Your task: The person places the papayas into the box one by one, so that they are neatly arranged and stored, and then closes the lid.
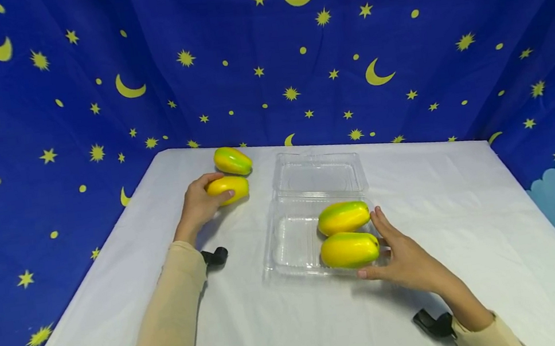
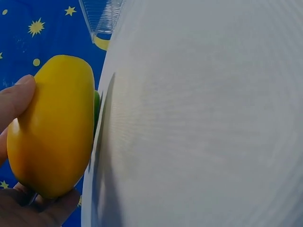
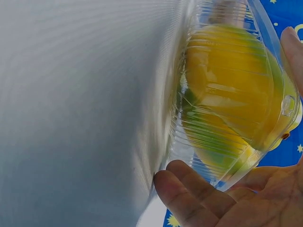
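Note:
My left hand (image 1: 201, 203) grips a yellow papaya (image 1: 234, 188) at the table's far left, thumb on its near side. The left wrist view shows the same papaya (image 2: 54, 127) between thumb and fingers. Just behind it lies a yellow-green papaya (image 1: 233, 161). A clear plastic clamshell box (image 1: 291, 240) stands with its lid (image 1: 318, 175) folded back. Two papayas lie side by side in its right half, a rear one (image 1: 343, 217) and a front one (image 1: 350, 249). My right hand (image 1: 406, 258) is spread at the box's right end, its fingers fairly straight beside the wall (image 3: 227, 94).
A white cloth covers the table (image 1: 470, 218). Behind and beside it hangs a blue curtain (image 1: 225, 87) with yellow moons and stars. Black wrist-worn devices stick out beside the left forearm (image 1: 169, 307) and the right wrist.

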`<move>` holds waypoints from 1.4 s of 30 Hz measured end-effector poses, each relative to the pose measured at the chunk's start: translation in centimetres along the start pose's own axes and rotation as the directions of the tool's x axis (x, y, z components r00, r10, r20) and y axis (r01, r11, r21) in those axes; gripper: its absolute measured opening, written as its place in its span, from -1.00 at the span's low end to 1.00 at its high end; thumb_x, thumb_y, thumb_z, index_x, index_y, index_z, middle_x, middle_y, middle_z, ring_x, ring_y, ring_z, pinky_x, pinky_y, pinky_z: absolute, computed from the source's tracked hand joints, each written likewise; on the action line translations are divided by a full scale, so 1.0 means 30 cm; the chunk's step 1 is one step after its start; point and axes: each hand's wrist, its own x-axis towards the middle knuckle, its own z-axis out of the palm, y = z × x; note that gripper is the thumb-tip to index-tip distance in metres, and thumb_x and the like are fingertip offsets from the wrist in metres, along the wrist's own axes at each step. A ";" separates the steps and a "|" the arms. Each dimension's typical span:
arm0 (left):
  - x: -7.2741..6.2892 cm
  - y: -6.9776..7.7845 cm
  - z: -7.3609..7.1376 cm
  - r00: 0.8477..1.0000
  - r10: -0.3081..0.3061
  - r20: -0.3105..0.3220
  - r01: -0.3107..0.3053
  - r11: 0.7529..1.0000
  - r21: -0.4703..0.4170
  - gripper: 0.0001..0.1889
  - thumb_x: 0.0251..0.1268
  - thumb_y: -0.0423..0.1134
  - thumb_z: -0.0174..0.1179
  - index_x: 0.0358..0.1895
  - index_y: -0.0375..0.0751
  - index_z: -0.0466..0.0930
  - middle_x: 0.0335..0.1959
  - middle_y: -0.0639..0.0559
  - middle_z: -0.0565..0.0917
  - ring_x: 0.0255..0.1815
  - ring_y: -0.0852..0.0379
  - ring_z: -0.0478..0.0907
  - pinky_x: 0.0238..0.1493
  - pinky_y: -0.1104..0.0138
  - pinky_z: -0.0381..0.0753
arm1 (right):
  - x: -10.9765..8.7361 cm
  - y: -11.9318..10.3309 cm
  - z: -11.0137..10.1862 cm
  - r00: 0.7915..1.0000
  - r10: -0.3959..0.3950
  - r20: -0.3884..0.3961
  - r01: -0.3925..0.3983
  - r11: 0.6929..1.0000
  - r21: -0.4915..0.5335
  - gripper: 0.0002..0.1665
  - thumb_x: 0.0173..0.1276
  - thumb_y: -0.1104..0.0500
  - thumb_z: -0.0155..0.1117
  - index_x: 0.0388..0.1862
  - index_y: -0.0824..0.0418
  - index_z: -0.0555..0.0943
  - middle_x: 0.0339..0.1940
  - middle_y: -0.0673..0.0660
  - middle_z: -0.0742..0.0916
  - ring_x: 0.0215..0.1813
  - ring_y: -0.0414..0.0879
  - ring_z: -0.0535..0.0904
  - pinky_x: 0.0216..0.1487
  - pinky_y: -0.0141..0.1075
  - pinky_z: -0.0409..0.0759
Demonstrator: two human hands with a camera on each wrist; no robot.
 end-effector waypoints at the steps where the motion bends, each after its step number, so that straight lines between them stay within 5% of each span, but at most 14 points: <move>1: 0.001 0.000 0.000 1.000 0.002 -0.005 -0.002 1.000 0.002 -0.35 0.25 -0.01 0.39 0.39 -0.01 0.44 0.43 -0.10 0.44 0.44 -0.11 0.33 0.50 -0.02 0.27 | 0.000 0.000 0.001 1.000 0.000 -0.001 0.000 1.000 -0.001 0.48 0.10 -0.32 0.51 0.66 0.22 -0.20 0.68 0.27 -0.16 0.42 0.37 0.41 0.23 0.12 0.57; 9: 0.001 0.032 -0.007 0.999 0.030 -0.021 -0.031 0.997 -0.064 -0.33 0.23 0.02 0.41 0.38 -0.04 0.43 0.37 -0.05 0.49 0.34 -0.06 0.41 0.43 0.01 0.38 | 0.002 0.012 0.001 1.000 0.002 -0.008 -0.002 1.000 -0.007 0.50 0.06 -0.33 0.53 0.66 0.22 -0.19 0.68 0.28 -0.14 0.43 0.36 0.41 0.24 0.13 0.57; 21: -0.026 0.152 -0.009 0.994 0.106 -0.039 -0.111 0.980 -0.165 -0.34 0.17 0.05 0.45 0.33 -0.01 0.46 0.30 0.01 0.51 0.26 0.00 0.46 0.31 0.07 0.51 | -0.002 0.016 -0.006 1.000 0.000 -0.007 0.000 1.000 0.011 0.49 0.09 -0.31 0.52 0.66 0.18 -0.22 0.68 0.27 -0.17 0.31 0.35 0.53 0.19 0.10 0.61; 42: -0.115 0.270 0.068 0.967 0.255 -0.012 -0.253 0.953 -0.164 -0.42 0.15 0.00 0.47 0.24 0.02 0.53 0.17 0.05 0.57 0.08 0.02 0.46 0.01 0.18 0.59 | 0.007 0.017 0.002 1.000 0.024 -0.005 -0.024 1.000 0.006 0.52 0.04 -0.36 0.52 0.67 0.09 -0.23 0.68 0.19 -0.18 0.41 0.35 0.44 0.23 0.12 0.58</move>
